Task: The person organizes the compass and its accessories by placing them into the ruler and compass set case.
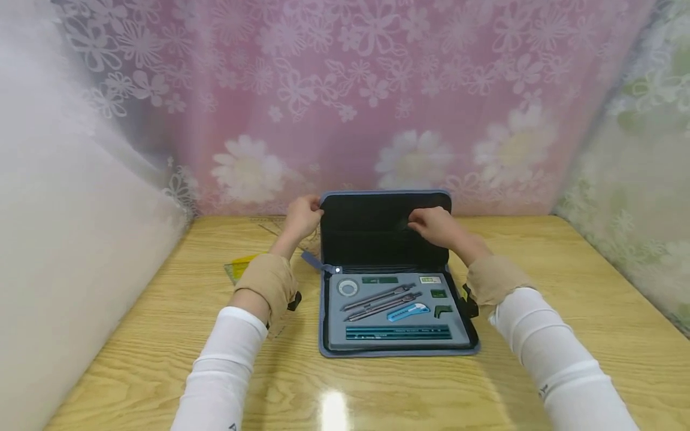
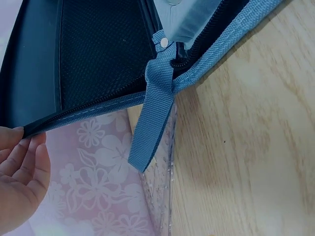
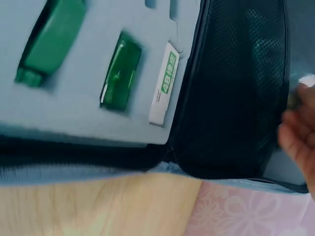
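Note:
A zip case [image 1: 385, 192] with blue-grey edging lies unfolded on the table, its lid raised against the curtain. My left hand [image 1: 304, 215] pinches the lid's upper left edge, between thumb and fingers in the left wrist view [image 2: 22, 172]. In front of the lid's lining, my right hand [image 1: 435, 226] has curled fingers at the rim of the black mesh pocket [image 3: 231, 93] and pinches it. A small glint shows beside those fingertips. Set in the grey tray [image 1: 399, 346] are pencils [image 1: 398, 333], two compasses [image 1: 377, 302], a blue cutter [image 1: 408, 312] and an eraser [image 1: 430, 279].
Left of the case, a yellow and green sheet-like piece [image 1: 239, 267] lies partly behind the left forearm. Clear rulers [image 2: 165, 182] lie beside the case's strap [image 2: 152, 123]. A round white tape roll [image 1: 347, 288] and green pieces [image 3: 120, 73] also sit in the tray.

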Demonstrator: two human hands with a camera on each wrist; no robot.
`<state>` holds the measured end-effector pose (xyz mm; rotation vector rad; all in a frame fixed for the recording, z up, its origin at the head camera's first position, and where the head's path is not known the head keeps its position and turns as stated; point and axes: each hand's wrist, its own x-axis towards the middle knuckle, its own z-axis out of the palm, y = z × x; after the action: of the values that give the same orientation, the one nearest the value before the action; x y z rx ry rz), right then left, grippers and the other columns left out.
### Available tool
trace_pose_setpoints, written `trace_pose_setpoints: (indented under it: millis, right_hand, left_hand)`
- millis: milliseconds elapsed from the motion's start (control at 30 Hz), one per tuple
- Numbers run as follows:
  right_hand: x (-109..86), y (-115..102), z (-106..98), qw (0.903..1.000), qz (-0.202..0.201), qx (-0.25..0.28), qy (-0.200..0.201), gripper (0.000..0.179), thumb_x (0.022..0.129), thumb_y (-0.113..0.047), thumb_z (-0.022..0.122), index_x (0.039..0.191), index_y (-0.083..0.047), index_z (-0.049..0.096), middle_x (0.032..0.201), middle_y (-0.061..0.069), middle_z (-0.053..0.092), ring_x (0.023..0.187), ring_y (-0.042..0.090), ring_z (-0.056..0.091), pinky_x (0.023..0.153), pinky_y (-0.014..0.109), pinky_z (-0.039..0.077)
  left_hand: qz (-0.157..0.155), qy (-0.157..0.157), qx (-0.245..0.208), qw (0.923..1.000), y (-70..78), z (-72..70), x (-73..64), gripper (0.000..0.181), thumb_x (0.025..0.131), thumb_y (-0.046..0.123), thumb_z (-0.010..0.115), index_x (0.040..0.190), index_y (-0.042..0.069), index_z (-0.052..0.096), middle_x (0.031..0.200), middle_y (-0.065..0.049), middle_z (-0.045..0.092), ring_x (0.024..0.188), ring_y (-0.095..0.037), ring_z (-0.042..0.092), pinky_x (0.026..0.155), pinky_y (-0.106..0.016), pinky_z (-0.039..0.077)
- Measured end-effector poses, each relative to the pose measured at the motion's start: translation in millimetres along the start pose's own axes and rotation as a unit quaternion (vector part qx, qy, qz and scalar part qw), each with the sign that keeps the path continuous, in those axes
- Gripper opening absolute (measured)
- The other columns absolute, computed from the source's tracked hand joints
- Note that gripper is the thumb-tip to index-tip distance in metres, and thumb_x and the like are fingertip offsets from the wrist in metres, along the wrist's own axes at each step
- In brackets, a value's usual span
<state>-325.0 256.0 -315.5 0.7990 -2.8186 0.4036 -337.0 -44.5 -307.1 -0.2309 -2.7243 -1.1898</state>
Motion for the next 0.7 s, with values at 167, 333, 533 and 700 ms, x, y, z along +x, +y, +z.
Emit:
trace_pose_setpoints:
  millis: [167, 333, 533, 700]
  right_hand:
    - [-1.1, -5.8, 6.3, 0.9947, -0.021, -0.099, -0.013, 0.018, 0.092, -0.016, 0.059, 0.092, -0.001, 0.069, 0.084, 0.010, 0.060, 0.075, 0.027, 0.060, 0.068, 0.041, 0.050]
    - [-4.6, -5.8, 10.6, 0.9874, -0.040, -0.150, 0.032, 0.019, 0.090, -0.019, 0.062, 0.083, -0.003, 0.070, 0.074, 0.009, 0.053, 0.065, 0.027, 0.056, 0.058, 0.042, 0.048]
    - [-6.2, 1.2, 14.5, 0.9866, -0.069, -0.133, 0.064, 0.015, 0.088, -0.014, 0.063, 0.081, -0.001, 0.068, 0.074, 0.010, 0.056, 0.064, 0.027, 0.057, 0.057, 0.042, 0.048]
    - [-3.4, 1.6, 12.8, 0.9839, -0.096, -0.146, 0.040, 0.012, 0.088, -0.016, 0.063, 0.080, -0.007, 0.062, 0.071, 0.005, 0.051, 0.056, 0.020, 0.050, 0.048, 0.034, 0.042]
  left_hand:
    - [0.010, 0.008, 0.001, 0.9999, -1.5, 1.3, -0.8, 0.028, 0.091, 0.007, 0.054, 0.118, 0.001, 0.060, 0.105, -0.016, 0.064, 0.099, -0.027, 0.058, 0.084, -0.037, 0.046]
    - [0.008, 0.007, 0.002, 0.9999, -2.6, 1.1, -0.4, 0.027, 0.091, 0.008, 0.055, 0.117, 0.003, 0.061, 0.104, -0.014, 0.064, 0.097, -0.027, 0.059, 0.083, -0.037, 0.046]
    - [0.007, -0.005, -0.003, 1.0000, -3.7, 0.5, 0.6, 0.029, 0.092, 0.010, 0.054, 0.120, 0.003, 0.059, 0.107, -0.014, 0.063, 0.099, -0.026, 0.058, 0.084, -0.038, 0.046]
    - [0.014, -0.004, -0.003, 0.9999, -5.3, 0.5, -0.1, 0.027, 0.092, 0.008, 0.054, 0.118, 0.002, 0.059, 0.105, -0.015, 0.063, 0.099, -0.027, 0.058, 0.084, -0.038, 0.046]
